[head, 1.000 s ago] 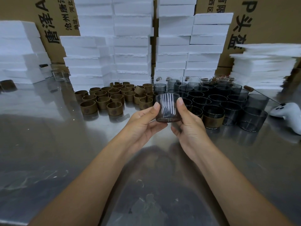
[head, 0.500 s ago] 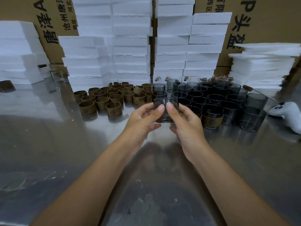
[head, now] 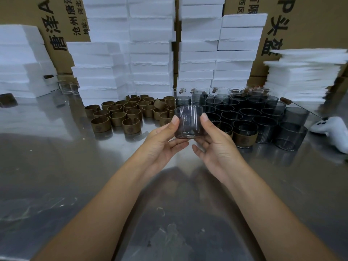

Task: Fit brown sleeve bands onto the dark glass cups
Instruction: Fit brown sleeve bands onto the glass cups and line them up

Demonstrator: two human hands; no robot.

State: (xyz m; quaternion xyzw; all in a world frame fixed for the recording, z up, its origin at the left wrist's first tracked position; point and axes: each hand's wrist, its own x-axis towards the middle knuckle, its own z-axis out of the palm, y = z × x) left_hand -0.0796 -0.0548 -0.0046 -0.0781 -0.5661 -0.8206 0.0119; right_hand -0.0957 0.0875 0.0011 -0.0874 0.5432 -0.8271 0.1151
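left hand [head: 160, 146] + right hand [head: 216, 147]: gripping bare dark glass cup [head: 188, 122], upright, above steel table [head: 56, 166] | sleeve bands [head: 120, 115] behind-left

Two bare hands were seen, the left hand [head: 160, 146] and the right hand [head: 216, 147]. One dark smoked-glass cup [head: 188, 122] was held between them. One dark glass cup with a brown band fitted [head: 244, 133] was counted on the worktop. One white handheld controller [head: 333, 129] was seen. Loose brown sleeve bands [head: 116, 119] and bare dark cups [head: 263, 117] were too crowded for an exact count.

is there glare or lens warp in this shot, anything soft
Head view: bright vertical streaks of reflected light on the held glass cup; the steel table mirrors the foam stacks hazily; wide-angle bending tilts the edge stacks and cardboard boxes inward; the corners look softer.
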